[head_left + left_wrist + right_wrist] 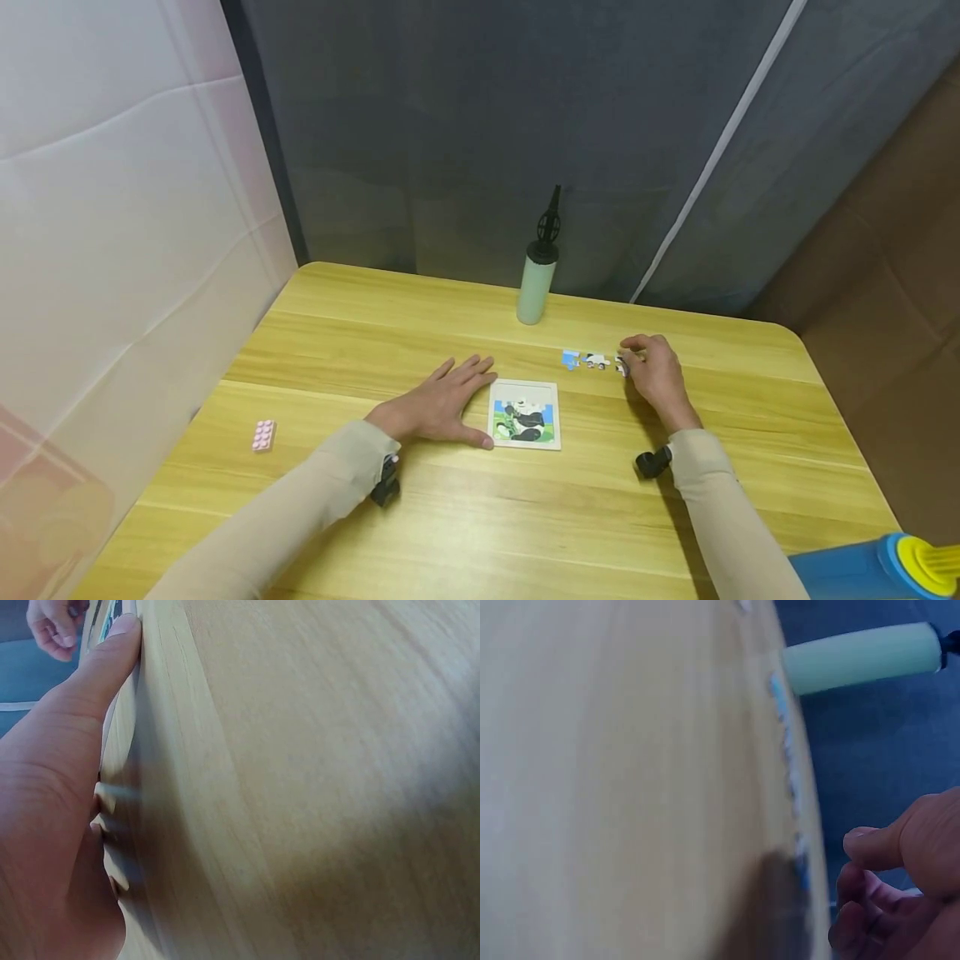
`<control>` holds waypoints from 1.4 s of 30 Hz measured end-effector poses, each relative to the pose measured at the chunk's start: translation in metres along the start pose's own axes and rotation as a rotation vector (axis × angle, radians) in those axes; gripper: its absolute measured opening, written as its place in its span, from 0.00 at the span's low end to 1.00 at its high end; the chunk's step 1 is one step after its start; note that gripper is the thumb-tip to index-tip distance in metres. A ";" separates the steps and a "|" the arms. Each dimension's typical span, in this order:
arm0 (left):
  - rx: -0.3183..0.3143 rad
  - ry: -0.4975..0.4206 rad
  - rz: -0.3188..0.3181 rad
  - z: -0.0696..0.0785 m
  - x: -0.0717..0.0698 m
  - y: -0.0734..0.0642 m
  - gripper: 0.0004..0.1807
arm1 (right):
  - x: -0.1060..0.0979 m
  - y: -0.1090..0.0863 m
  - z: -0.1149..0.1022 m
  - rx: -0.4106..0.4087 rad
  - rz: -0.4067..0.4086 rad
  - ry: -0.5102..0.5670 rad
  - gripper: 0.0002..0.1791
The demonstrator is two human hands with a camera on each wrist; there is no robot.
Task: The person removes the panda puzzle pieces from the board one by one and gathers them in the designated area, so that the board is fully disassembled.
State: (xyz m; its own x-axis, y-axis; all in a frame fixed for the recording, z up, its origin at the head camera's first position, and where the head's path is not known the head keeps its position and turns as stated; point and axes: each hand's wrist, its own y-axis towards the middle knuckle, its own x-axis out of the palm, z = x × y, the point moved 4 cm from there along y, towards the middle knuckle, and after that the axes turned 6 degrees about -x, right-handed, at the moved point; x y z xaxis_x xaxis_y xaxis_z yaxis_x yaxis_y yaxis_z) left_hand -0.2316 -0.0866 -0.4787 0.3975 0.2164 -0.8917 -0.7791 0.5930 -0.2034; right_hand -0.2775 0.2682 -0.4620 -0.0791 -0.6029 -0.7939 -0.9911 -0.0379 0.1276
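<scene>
A square puzzle tray (523,446) with a white frame lies mid-table, its lower part filled with a panda picture. My left hand (442,404) lies spread along its left side, thumb and fingertips at the frame; the left wrist view shows the thumb (112,649) at the tray's edge. Beyond the tray, a blue puzzle piece (570,358), a black-and-white piece (597,361) and another piece (621,366) sit in a row. Just above the rightmost piece hovers my right hand (657,375), its fingers loosely bent. Nothing shows between them in the right wrist view.
A pale green hand pump (535,287) with a black top stands near the back edge. To the left lies a pink toy brick (263,435). A blue cylinder with a yellow end (862,567) is at the lower right, beside my right forearm.
</scene>
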 end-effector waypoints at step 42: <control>0.008 0.019 0.002 0.000 -0.001 0.000 0.61 | 0.074 -0.048 -0.134 -0.293 -0.342 -0.042 0.11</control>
State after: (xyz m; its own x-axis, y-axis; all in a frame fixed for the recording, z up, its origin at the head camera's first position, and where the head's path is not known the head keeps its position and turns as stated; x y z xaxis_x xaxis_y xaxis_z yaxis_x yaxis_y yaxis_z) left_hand -0.2318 -0.0869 -0.4774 0.3868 0.2030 -0.8996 -0.7761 0.5985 -0.1986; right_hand -0.2213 0.1184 -0.4475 0.2373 -0.4840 -0.8422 -0.8896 -0.4566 0.0117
